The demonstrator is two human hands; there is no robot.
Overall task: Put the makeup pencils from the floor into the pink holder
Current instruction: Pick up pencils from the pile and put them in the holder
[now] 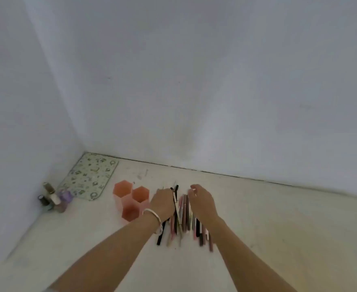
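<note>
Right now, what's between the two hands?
In the head view, the pile of makeup pencils on the floor lies between the left hand and right hand.

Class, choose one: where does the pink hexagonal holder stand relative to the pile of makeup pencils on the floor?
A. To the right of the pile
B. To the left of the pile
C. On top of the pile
B: the pink hexagonal holder stands on the floor left of the pile of makeup pencils, beside the left hand.
</note>
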